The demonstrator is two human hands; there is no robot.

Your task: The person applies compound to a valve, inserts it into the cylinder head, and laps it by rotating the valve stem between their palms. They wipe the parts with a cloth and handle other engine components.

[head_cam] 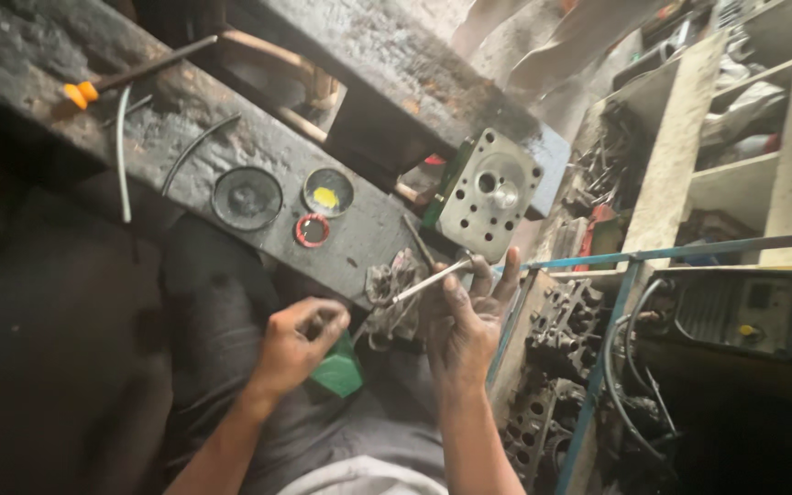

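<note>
Holding the slim metal rod between thumb and fingers of our right hand, we kept its far end just under the grey cylinder head that stood tilted on the edge of the blackened wooden bench. Our left hand was curled nearly shut in front of a green container; whether it pinched anything small we could not tell. A grimy rag hung between the two hands, touching the rod's near end. On the bench lay a dark round lid, a small open tin with yellow paste and a red-rimmed cap near one another, well apart from an orange-handled tool. We judged that the step called for a light grip on the rod, kept straight and steady in line with the head's ports, since the head looked loosely perched and a sideways push could tip it off the bench.
</note>
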